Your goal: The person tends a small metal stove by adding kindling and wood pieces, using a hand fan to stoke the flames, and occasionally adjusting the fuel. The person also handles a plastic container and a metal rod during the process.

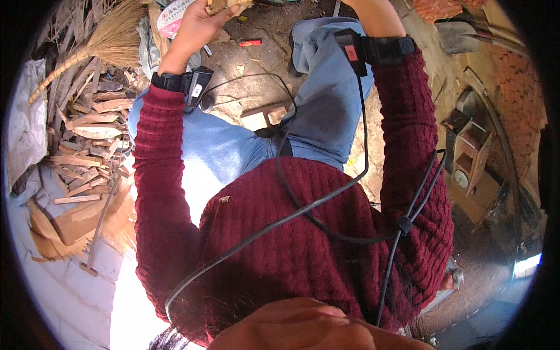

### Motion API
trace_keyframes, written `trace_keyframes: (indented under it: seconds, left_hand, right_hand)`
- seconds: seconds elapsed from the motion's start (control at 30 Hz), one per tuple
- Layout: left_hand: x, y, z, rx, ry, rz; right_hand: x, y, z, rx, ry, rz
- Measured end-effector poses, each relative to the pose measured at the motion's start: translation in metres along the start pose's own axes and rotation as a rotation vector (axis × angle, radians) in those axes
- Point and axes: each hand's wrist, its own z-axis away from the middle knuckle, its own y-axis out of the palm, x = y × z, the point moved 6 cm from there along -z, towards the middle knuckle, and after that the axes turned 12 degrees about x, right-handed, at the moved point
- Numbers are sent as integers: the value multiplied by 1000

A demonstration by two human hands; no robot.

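At the top edge, left of centre, my left hand [205, 19] grips a pale, rough-edged piece, perhaps wood, cut off by the frame. Beside that hand is a round white and pink printed thing [170, 19]. My right hand is almost wholly beyond the top edge; only the wrist [380, 17] shows, so its fingers are hidden. Both wrists carry black strapped devices, with black cables running over my red sweater. Between my arms, a small red packet [250, 43] lies on the ground. A wooden frame-like piece [267, 111] is between my legs.
Split wood pieces [94, 127] lie heaped at the left, below a straw broom [113, 39]. A long-handled tool [103, 223] rests near flattened cardboard [83, 218]. At the right are a wooden box-like object [470, 153], a shovel blade [457, 37] and a curved pole [494, 113].
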Motion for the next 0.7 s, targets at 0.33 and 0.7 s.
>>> trace_keyframes:
  seconds: [0.33,0.7]
  left_hand:
    - [0,-7,-4,20,279,-358]
    - [6,-91,3,-503,293,-152]
  right_hand:
    - [28,7,23,-181,-93,301]
    - [88,-130,91,-1036,-481,405]
